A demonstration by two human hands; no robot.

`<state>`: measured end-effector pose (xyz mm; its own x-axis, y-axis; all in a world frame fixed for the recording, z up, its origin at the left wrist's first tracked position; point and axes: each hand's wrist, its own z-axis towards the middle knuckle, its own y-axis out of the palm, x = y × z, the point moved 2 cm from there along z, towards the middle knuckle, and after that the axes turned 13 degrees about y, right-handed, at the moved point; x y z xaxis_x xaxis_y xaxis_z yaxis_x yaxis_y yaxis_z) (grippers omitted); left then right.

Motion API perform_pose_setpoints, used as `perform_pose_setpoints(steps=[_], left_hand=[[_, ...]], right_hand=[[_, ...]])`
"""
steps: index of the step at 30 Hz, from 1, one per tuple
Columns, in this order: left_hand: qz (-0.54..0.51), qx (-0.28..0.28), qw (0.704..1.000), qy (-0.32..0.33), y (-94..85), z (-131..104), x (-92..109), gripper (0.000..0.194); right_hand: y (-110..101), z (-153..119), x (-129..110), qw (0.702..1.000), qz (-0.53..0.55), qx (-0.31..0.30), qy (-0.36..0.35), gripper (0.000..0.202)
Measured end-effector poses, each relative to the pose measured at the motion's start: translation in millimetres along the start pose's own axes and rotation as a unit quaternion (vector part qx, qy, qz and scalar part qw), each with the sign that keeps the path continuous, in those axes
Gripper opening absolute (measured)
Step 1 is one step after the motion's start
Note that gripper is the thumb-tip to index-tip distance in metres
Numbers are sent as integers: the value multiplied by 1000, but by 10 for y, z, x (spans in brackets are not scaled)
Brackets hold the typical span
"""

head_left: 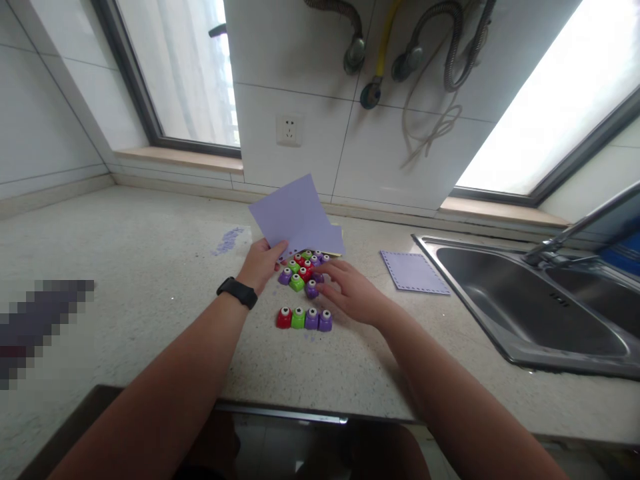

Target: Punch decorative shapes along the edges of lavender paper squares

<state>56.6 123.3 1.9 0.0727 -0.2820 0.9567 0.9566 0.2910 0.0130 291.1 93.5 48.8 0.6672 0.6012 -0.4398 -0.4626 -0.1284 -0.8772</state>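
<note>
My left hand [263, 261] grips a lavender sheet of paper [293, 210] by its lower edge, thumb on top. Small punched holes run along that edge, and the sheet is tilted up over the counter. Fingers of my right hand [350, 290] are closed around the side of a purple paper punch [312, 289] at the near edge of a cluster of red, green and purple punches. Closer to me stands a row with a red punch [284, 319], a green punch [298, 319] and two purple punches [325, 321].
Behind the cluster lie more lavender sheets [336, 240]. To the right, a lavender sheet with holes around its border [415, 272] lies beside the steel sink [500, 333]. Purple paper bits [229, 241] are scattered on the left. A wall with a socket [289, 130] rises behind.
</note>
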Motion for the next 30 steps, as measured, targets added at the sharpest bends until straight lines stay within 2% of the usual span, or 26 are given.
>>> perform_pose_setpoints(steps=[3,5,9,12,17,22,25,30], left_hand=[[3,1,1000,1,-4,3,-9,24],[5,4,1000,2,-11,5,-16,24],[5,6,1000,4,-22,6,-19,26],[-1,8,1000,7,-20,4,-15,24],[-14,13,1000,14,-15,-7,-5,21],[-24,18,999,13,-14,-15,10,20],[-34,12,999,13,-6,-20,14,20],[-71,9,997,18,13,-31,12,25]], right_hand=[[115,87,61,997,-44,-12,-55,36],[183,127,108,995,-73,-17,-60,35],[225,174,252,995,-101,20,0,27],[225,193,328,992,-109,53,43,33],[290,206,188,990,-128,55,33,50],[297,189,39,987,-156,24,25,38],[235,154,57,986,-162,18,25,31],[167,92,98,981,-191,9,13,33]])
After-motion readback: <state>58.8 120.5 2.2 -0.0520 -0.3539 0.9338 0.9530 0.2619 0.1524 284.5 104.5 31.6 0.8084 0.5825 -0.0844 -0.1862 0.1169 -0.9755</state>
